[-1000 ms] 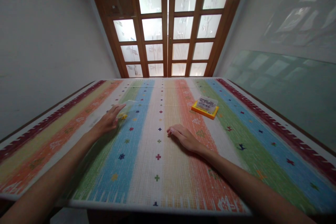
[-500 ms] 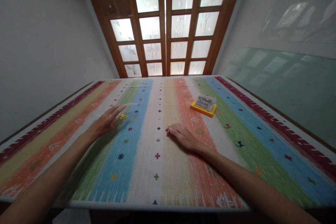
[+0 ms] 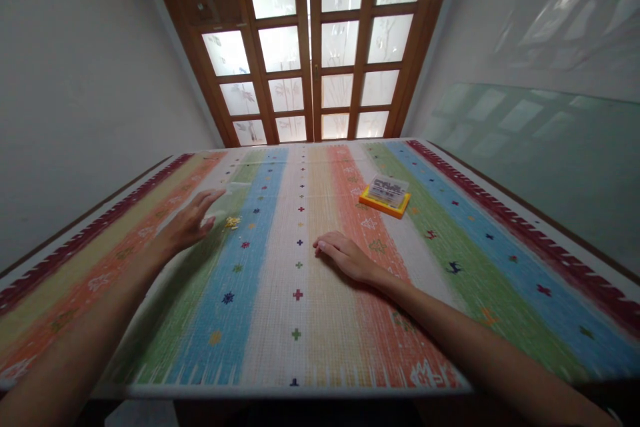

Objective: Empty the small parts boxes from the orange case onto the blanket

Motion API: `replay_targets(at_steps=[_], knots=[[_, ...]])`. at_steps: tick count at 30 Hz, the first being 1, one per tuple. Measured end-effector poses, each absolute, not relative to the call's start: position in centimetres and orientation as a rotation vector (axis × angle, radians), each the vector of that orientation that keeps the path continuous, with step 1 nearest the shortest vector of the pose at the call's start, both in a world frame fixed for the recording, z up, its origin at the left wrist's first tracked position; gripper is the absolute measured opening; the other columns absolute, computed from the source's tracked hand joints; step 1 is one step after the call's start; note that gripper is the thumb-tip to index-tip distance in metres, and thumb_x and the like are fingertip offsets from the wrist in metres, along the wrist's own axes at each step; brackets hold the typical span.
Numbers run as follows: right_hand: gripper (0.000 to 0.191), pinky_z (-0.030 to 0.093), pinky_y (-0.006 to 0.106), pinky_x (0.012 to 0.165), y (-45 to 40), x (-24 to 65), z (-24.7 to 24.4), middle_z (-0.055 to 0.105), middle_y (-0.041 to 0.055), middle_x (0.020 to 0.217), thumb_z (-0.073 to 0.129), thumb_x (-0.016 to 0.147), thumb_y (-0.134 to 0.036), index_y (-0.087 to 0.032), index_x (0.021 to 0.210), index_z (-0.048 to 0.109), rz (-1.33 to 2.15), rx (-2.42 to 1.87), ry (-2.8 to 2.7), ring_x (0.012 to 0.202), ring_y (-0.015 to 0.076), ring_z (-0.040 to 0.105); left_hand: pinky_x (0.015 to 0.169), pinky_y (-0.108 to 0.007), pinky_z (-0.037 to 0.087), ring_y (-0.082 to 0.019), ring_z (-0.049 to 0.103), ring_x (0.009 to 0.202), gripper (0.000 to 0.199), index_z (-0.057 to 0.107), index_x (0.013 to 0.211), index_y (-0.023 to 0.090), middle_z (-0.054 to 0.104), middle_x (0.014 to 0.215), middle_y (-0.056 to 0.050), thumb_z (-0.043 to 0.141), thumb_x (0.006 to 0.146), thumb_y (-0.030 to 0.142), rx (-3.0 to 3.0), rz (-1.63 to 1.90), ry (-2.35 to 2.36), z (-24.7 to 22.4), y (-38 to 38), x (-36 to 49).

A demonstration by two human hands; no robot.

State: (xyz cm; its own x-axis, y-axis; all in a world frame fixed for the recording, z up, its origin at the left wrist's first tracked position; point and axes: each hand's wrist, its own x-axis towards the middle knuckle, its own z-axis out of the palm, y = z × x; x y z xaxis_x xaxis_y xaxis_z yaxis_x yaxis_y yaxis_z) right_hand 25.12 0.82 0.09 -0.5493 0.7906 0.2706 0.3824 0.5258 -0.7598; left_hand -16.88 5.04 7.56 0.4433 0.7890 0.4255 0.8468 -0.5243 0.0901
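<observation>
My left hand is over the green stripe on the left of the table, fingers and thumb apart. A clear, see-through item shows faintly at its fingertips; whether the hand touches it I cannot tell. Just right of the thumb lies a small pile of yellowish pieces. My right hand rests on the cloth near the middle, fingers curled, with anything under them hidden. Beyond it to the right sits a yellow-orange tray with a clear case tilted on it.
A striped cloth covers the table. Behind the far edge stand wooden doors with glass panes. Pale walls rise on both sides, and a greenish glass panel leans along the right one.
My left hand has drawn back a little to the left, away from the small pile, and its thumb now stands apart. The right hand has stayed in place. The view has shifted slightly.
</observation>
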Motion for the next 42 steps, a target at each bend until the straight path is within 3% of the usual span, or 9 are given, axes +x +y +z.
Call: replay_targets(at_steps=[3, 6, 11, 15, 22, 28, 36, 39, 42], knots=[[0.047, 0.044, 0.041, 0.098, 0.8, 25.1, 0.1, 0.071, 0.0091, 0.100, 0.034, 0.108, -0.045, -0.020, 0.083, 0.065, 0.863, -0.962, -2.159, 0.099, 0.0225, 0.061, 0.105, -0.049, 0.050, -0.030, 0.063, 0.115, 0.068, 0.038, 0.151, 0.014, 0.056, 0.141, -0.015, 0.058, 0.091, 0.040, -2.326, -0.741, -1.736, 8.9, 6.0, -17.0], [0.047, 0.044, 0.041, 0.098, 0.8, 25.1, 0.1, 0.070, 0.0092, 0.100, 0.035, 0.108, -0.045, -0.019, 0.083, 0.066, 0.865, -0.957, -2.159, 0.099, 0.0228, 0.061, 0.101, -0.044, 0.052, -0.027, 0.066, 0.102, 0.081, 0.044, 0.147, 0.014, 0.064, 0.133, -0.013, 0.075, 0.078, 0.043, -1.998, -0.776, -2.107, 10.0, 7.1, -16.5], [0.046, 0.044, 0.041, 0.098, 0.8, 25.1, 0.0, 0.071, 0.0091, 0.101, 0.035, 0.108, -0.044, -0.020, 0.083, 0.066, 0.866, -0.933, -2.158, 0.100, 0.0230, 0.061, 0.082, -0.033, 0.057, -0.022, 0.070, 0.087, 0.076, 0.055, 0.137, 0.009, 0.072, 0.118, -0.014, 0.075, 0.077, 0.052, -1.911, -0.790, -2.312, 9.4, 9.0, -15.8], [0.044, 0.045, 0.041, 0.098, 0.8, 25.1, 0.0, 0.072, 0.0098, 0.103, 0.036, 0.108, -0.042, -0.020, 0.086, 0.067, 0.846, -0.922, -2.163, 0.100, 0.0230, 0.062, 0.082, -0.032, 0.055, -0.027, 0.072, 0.096, 0.061, 0.068, 0.123, 0.009, 0.076, 0.108, -0.014, 0.071, 0.080, 0.052, -1.871, -0.611, -2.483, 8.0, 10.4, -15.4], [0.040, 0.045, 0.043, 0.099, 0.6, 25.2, 0.1, 0.074, 0.0110, 0.107, 0.039, 0.108, -0.038, -0.019, 0.093, 0.071, 0.818, -0.882, -2.179, 0.103, 0.0231, 0.063, 0.088, -0.039, 0.053, -0.036, 0.070, 0.106, 0.047, 0.079, 0.107, 0.017, 0.079, 0.104, -0.014, 0.061, 0.087, 0.056, -1.897, -0.211, -2.517, 6.9, 11.3, -15.9], [0.034, 0.046, 0.044, 0.101, 0.5, 25.2, 0.1, 0.073, 0.0115, 0.111, 0.043, 0.106, -0.032, -0.018, 0.097, 0.072, 0.803, -0.872, -2.205, 0.108, 0.0233, 0.062, 0.081, -0.042, 0.053, -0.039, 0.072, 0.096, 0.051, 0.083, 0.100, 0.018, 0.080, 0.091, -0.016, 0.057, 0.087, 0.060, -1.882, -0.065, -2.551, 6.3, 11.1, -16.5], [0.031, 0.046, 0.043, 0.100, 0.5, 25.1, 0.2, 0.073, 0.0122, 0.111, 0.044, 0.104, -0.028, -0.017, 0.095, 0.071, 0.785, -0.874, -2.222, 0.107, 0.0232, 0.062, 0.087, -0.044, 0.052, -0.041, 0.070, 0.103, 0.056, 0.083, 0.099, 0.015, 0.079, 0.096, -0.020, 0.048, 0.091, 0.059, -1.887, 0.054, -2.459, 5.9, 10.3, -16.6], [0.031, 0.046, 0.043, 0.100, 0.4, 25.1, 0.2, 0.073, 0.0121, 0.111, 0.044, 0.104, -0.027, -0.017, 0.094, 0.071, 0.785, -0.882, -2.223, 0.107, 0.0231, 0.062, 0.095, -0.047, 0.049, -0.041, 0.068, 0.104, 0.062, 0.083, 0.096, 0.015, 0.078, 0.096, -0.021, 0.044, 0.092, 0.062, -1.900, 0.089, -2.389, 6.1, 9.7, -16.7], [0.031, 0.046, 0.042, 0.100, 0.4, 25.1, 0.3, 0.072, 0.0120, 0.111, 0.044, 0.104, -0.027, -0.017, 0.093, 0.072, 0.782, -0.886, -2.223, 0.108, 0.0230, 0.062, 0.106, -0.049, 0.041, -0.041, 0.061, 0.118, 0.067, 0.080, 0.109, 0.012, 0.075, 0.109, -0.023, 0.041, 0.092, 0.063, -1.879, 0.074, -2.298, 6.1, 8.7, -16.4]])
